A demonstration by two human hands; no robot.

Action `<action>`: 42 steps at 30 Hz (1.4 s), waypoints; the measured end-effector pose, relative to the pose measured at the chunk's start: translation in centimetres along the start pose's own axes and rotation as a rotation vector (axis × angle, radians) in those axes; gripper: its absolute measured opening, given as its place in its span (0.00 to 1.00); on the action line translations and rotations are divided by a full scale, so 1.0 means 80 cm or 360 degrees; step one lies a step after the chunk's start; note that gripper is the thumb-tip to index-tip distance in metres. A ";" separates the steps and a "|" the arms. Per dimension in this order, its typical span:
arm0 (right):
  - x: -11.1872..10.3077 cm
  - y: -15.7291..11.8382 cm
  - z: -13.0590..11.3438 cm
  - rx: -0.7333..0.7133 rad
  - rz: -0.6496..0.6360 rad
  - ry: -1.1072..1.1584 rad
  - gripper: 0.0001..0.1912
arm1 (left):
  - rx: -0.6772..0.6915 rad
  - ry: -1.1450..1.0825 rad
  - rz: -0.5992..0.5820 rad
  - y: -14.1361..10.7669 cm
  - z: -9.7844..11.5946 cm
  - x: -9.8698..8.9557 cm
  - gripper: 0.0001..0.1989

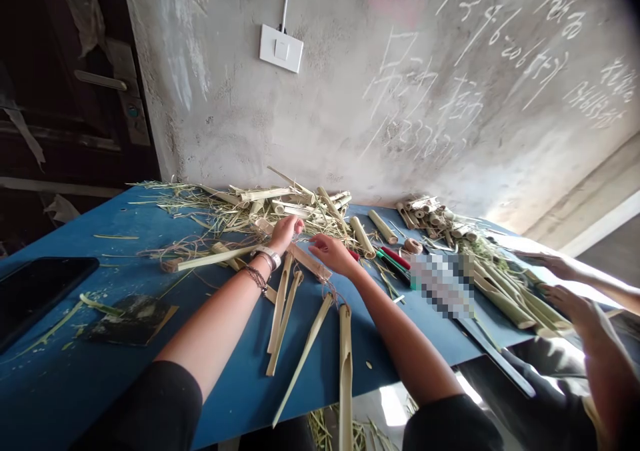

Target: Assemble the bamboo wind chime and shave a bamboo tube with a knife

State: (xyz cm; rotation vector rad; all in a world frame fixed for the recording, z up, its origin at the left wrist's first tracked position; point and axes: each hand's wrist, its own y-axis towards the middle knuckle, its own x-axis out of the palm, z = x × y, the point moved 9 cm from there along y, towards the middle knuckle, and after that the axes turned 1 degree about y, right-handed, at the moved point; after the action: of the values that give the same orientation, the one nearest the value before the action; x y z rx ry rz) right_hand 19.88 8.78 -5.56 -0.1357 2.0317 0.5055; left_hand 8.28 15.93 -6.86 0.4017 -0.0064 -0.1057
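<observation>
My left hand (286,232) hovers at the edge of a heap of split bamboo scraps and dry fibres (265,204), its fingers bunched, and I cannot tell if they pinch a strand. My right hand (333,254) is just right of it, fingers spread, over a flat bamboo slat (310,261). Below my wrists, several long bamboo strips (303,361) lie on the blue table (320,344). A split bamboo length (215,258) lies left of my left hand. Thin fibres trail near both hands.
A co-worker's hands (550,264) reach in at the right, near a pile of bamboo pieces (500,298). Short bamboo segments (430,218), red-handled and green-handled tools (395,259), a black tablet (45,298) and a blurred patch (443,284) occupy the table. A concrete wall stands behind.
</observation>
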 end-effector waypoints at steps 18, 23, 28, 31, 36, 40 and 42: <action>0.008 -0.008 0.011 0.0143 -0.0084 -0.0417 0.11 | -0.0040 0.0341 -0.0469 0.004 0.025 0.015 0.20; -0.008 -0.012 0.023 0.0294 -0.0064 -0.0594 0.15 | 0.0109 0.0678 -0.0578 0.011 0.053 0.013 0.18; -0.010 -0.010 0.020 0.0254 -0.0106 -0.0652 0.15 | 0.0112 0.1156 -0.0612 0.011 0.075 -0.001 0.16; -0.017 -0.010 0.016 0.0262 -0.0076 -0.0770 0.16 | 0.0057 0.1472 -0.0519 0.012 0.079 -0.017 0.12; -0.039 -0.012 -0.005 0.0092 0.0123 -0.1021 0.14 | 0.0070 0.1815 -0.0280 0.011 0.088 -0.033 0.25; -0.055 -0.017 -0.022 -0.0143 0.0322 -0.1123 0.12 | 0.0310 0.1941 -0.0782 -0.002 0.085 0.011 0.24; -0.061 -0.020 -0.025 -0.0221 0.0399 -0.1141 0.12 | 0.0371 0.1948 -0.1020 -0.011 0.082 0.027 0.27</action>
State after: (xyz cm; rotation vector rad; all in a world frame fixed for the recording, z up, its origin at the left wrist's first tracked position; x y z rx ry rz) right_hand 21.17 5.98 -0.99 0.1981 1.3151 0.7295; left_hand 10.16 12.33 -1.23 0.6379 1.3339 -0.4788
